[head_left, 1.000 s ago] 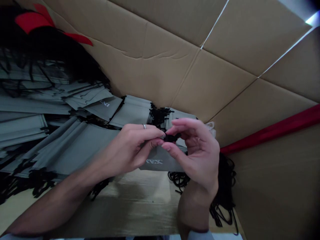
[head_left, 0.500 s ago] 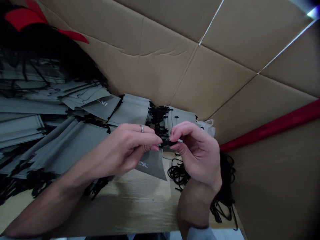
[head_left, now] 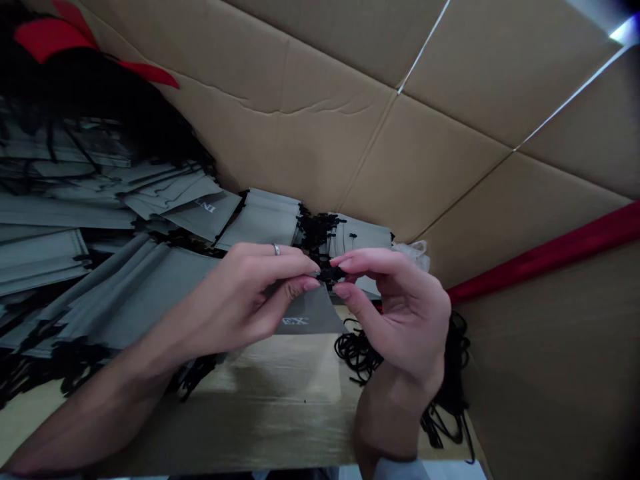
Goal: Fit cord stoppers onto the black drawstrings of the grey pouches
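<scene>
My left hand [head_left: 260, 287], with a ring on one finger, pinches a grey drawstring pouch [head_left: 320, 310] at its upper corner between thumb and forefinger. White letters show on the pouch, partly covered by that hand. Facing it, my right hand [head_left: 400, 307] has its thumb and forefinger parted. A small black bit of cord [head_left: 332, 273] sits at the pouch corner, close to the right fingertips; whether they touch it is hard to make out against the dark cords behind. Under the right hand lies a tangle of loose black cords [head_left: 357, 350].
Grey pouches [head_left: 125, 293] with black cords are heaped at left. Neater stacks [head_left: 265, 217] stand against the cardboard wall [head_left: 300, 133]. A black heap with red pieces [head_left: 55, 40] rises at upper left. Clear plastic [head_left: 417, 253] and a red strip [head_left: 540, 250] are at right.
My right thumb and forefinger have parted from their pinch on the black cord. The pouch hanging from my left hand has swung slightly up and right.
</scene>
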### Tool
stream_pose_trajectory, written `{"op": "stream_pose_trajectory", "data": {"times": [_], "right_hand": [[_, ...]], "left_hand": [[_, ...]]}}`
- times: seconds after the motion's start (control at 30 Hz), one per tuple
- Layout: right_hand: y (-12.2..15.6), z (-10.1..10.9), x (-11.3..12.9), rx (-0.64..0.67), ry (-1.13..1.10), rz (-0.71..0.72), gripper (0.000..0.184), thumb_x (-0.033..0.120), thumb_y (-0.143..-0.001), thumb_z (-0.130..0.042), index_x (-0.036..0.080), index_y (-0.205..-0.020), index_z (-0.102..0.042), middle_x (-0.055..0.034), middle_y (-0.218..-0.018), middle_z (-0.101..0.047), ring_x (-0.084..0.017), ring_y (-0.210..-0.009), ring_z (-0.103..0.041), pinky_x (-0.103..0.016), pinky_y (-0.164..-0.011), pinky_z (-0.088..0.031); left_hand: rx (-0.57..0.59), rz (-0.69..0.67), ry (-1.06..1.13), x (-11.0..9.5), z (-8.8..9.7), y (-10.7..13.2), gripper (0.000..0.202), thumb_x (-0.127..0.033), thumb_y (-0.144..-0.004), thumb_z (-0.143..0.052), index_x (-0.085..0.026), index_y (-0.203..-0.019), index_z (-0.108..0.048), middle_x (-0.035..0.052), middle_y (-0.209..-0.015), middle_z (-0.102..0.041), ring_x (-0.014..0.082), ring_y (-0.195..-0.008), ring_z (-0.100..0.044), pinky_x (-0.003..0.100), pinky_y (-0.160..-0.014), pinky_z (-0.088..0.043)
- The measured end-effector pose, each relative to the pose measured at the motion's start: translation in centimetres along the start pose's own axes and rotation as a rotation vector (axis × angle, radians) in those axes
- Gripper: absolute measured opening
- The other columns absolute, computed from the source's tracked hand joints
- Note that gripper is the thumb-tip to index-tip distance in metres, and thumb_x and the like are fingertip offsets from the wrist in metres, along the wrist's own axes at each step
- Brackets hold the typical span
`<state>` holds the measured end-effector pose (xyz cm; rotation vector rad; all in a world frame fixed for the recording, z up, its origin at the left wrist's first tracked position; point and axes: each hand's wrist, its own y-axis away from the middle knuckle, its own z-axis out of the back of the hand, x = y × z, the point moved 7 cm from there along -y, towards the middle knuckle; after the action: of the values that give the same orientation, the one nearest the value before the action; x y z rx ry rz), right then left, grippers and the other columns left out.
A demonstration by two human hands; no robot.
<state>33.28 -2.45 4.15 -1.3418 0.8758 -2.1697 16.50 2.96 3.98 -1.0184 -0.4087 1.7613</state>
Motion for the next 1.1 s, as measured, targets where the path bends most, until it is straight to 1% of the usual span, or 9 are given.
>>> {"op": "stream_pose_trajectory", "data": {"times": [0.07, 0.13, 0.2, 0.27, 0.4, 0.5, 0.73, 0.97, 1.1], "right_hand": [[-0.1, -0.2, 0.1, -0.005, 0.015, 0.004, 0.023, 0.009, -0.094, -0.079, 0.026, -0.109, -0.080, -0.0019, -0.103, -0.081, -0.020, -0.096, -0.078, -0.035, -0.085, -0.066], [-0.1, -0.3, 0.1, -0.030, 0.017, 0.012, 0.023, 0.009, -0.094, -0.079, 0.027, -0.108, -0.081, -0.0005, -0.101, -0.082, -0.019, -0.095, -0.078, -0.034, -0.084, -0.065], [-0.2, -0.2, 0.2, -0.063, 0.025, 0.011, 0.024, 0.009, -0.094, -0.080, 0.028, -0.108, -0.081, 0.0009, -0.100, -0.083, -0.018, -0.091, -0.078, -0.033, -0.081, -0.065], [-0.1, -0.2, 0.3, -0.087, 0.039, 0.006, 0.025, 0.009, -0.093, -0.081, 0.029, -0.107, -0.081, 0.0023, -0.098, -0.083, -0.017, -0.089, -0.078, -0.032, -0.077, -0.065], [0.1, -0.3, 0.7, -0.094, 0.069, 0.012, 0.026, 0.006, -0.092, -0.079, 0.028, -0.105, -0.082, 0.0030, -0.097, -0.083, -0.016, -0.089, -0.079, -0.030, -0.078, -0.064], [0.2, -0.4, 0.9, -0.088, 0.110, 0.022, 0.028, 0.004, -0.090, -0.077, 0.027, -0.105, -0.081, 0.0030, -0.098, -0.083, -0.016, -0.090, -0.078, -0.030, -0.079, -0.063], [0.2, -0.6, 1.0, -0.079, 0.242, 0.041, 0.027, 0.004, -0.090, -0.075, 0.026, -0.105, -0.078, 0.0037, -0.096, -0.081, -0.014, -0.086, -0.076, -0.028, -0.078, -0.063], [0.2, -0.8, 1.6, -0.105, 0.314, 0.069, 0.024, 0.003, -0.090, -0.076, 0.024, -0.103, -0.076, 0.0037, -0.094, -0.080, -0.012, -0.080, -0.075, -0.027, -0.078, -0.064], [0.3, -0.7, 1.2, -0.125, 0.318, 0.028, 0.023, 0.005, -0.091, -0.076, 0.025, -0.103, -0.077, 0.0041, -0.094, -0.080, -0.013, -0.081, -0.075, -0.028, -0.078, -0.064]], "left_hand": [[-0.005, 0.025, -0.028, 0.1, -0.2, 0.1, 0.011, -0.016, -0.103, -0.065, -0.019, -0.101, -0.075, -0.0029, -0.078, -0.072, 0.0090, -0.065, -0.064, 0.021, -0.061, -0.049], [-0.076, 0.023, -0.022, 0.2, -0.2, 0.3, 0.013, -0.019, -0.102, -0.069, -0.020, -0.115, -0.074, 0.0007, -0.096, -0.079, 0.0119, -0.080, -0.073, 0.022, -0.072, -0.057], [-0.166, -0.031, 0.012, 0.1, 0.0, 0.5, 0.025, -0.018, -0.101, -0.071, -0.021, -0.126, -0.071, 0.0045, -0.112, -0.081, 0.0156, -0.096, -0.077, 0.025, -0.082, -0.062], [-0.229, -0.109, 0.023, -0.2, 0.0, 0.7, 0.028, -0.013, -0.100, -0.071, -0.022, -0.126, -0.071, 0.0055, -0.114, -0.081, 0.0165, -0.102, -0.078, 0.026, -0.087, -0.065], [-0.325, -0.193, -0.068, -0.7, 0.3, 1.1, 0.021, -0.007, -0.095, -0.074, -0.020, -0.112, -0.075, 0.0045, -0.107, -0.081, 0.0124, -0.090, -0.079, 0.020, -0.080, -0.064], [-0.344, -0.214, -0.150, -1.0, 0.3, 1.3, 0.017, -0.008, -0.094, -0.078, -0.018, -0.107, -0.076, 0.0044, -0.105, -0.082, 0.0111, -0.084, -0.078, 0.019, -0.075, -0.063], [-0.371, -0.302, -0.298, -1.5, -0.3, 1.5, 0.018, -0.010, -0.096, -0.078, -0.015, -0.113, -0.074, 0.0037, -0.101, -0.081, 0.0117, -0.082, -0.078, 0.020, -0.076, -0.063], [-0.390, -0.216, -0.320, -1.1, -0.3, 1.9, 0.020, -0.011, -0.094, -0.081, -0.018, -0.111, -0.075, 0.0043, -0.106, -0.084, 0.0131, -0.088, -0.081, 0.021, -0.082, -0.066], [-0.387, -0.211, -0.291, -1.0, 0.0, 1.6, 0.020, -0.012, -0.093, -0.080, -0.019, -0.111, -0.075, 0.0016, -0.102, -0.085, 0.0124, -0.086, -0.082, 0.021, -0.078, -0.065]]}}
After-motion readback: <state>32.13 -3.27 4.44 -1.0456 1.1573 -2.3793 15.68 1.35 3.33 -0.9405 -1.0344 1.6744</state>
